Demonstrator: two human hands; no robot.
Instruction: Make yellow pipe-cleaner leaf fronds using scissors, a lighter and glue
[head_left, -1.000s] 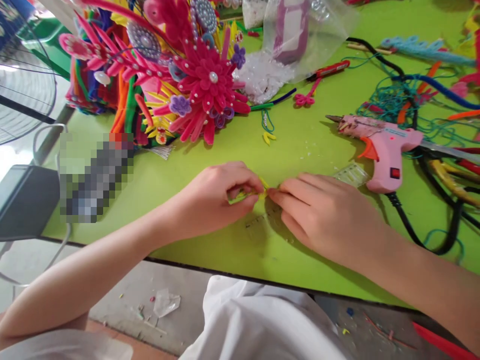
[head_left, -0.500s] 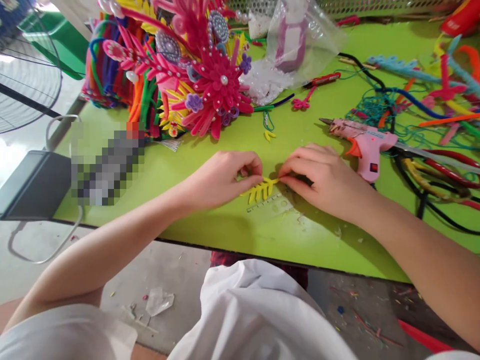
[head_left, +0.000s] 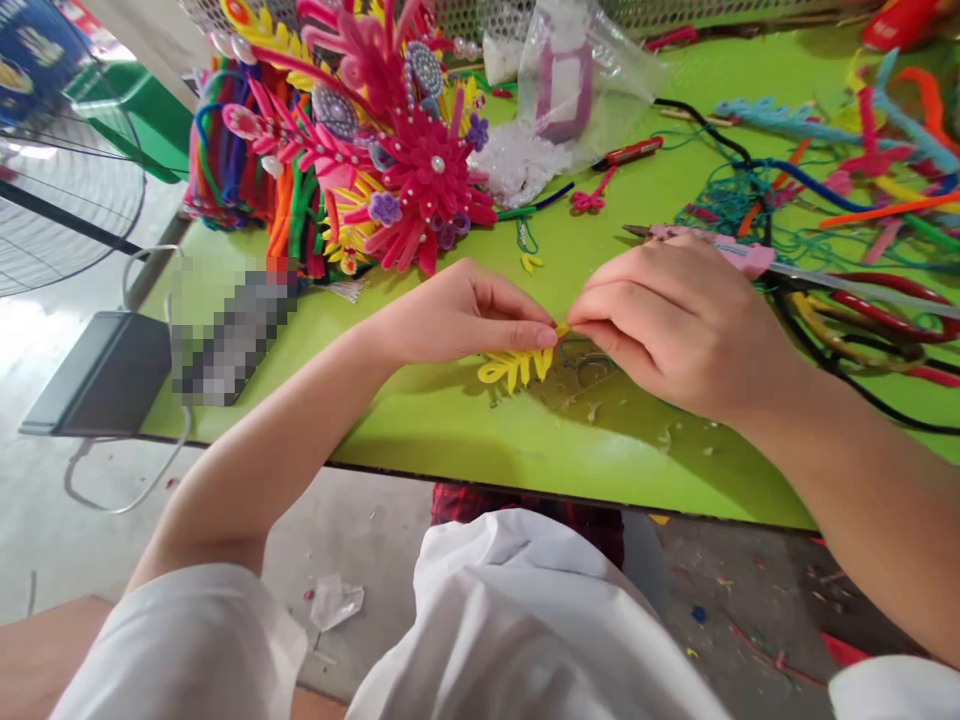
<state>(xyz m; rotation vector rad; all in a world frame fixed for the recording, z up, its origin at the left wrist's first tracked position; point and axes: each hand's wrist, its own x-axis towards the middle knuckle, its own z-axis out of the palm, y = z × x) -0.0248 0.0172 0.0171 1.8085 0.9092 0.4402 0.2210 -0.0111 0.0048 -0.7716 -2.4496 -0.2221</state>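
A small yellow pipe-cleaner leaf with looped fronds [head_left: 516, 365] hangs just above the green table [head_left: 450, 430]. My left hand [head_left: 465, 315] pinches its top edge with thumb and fingers closed. My right hand [head_left: 679, 320] is closed in a pinch on the leaf's right tip, where the two hands meet. A clear plastic ruler [head_left: 581, 375] lies on the table under my right hand, partly hidden.
A big bouquet of pink, yellow and purple pipe-cleaner flowers [head_left: 375, 150] stands at the back left. A pink glue gun [head_left: 739, 255] lies behind my right hand, with cables and loose pipe cleaners [head_left: 862, 210] to the right. A plastic bag [head_left: 577, 80] sits behind. A fan [head_left: 52, 190] stands left.
Both hands have lifted the yellow leaf off the table and drawn it nearer. The leaf's fronds now show below my left fingers. The view has tilted, hiding most of the glue gun.
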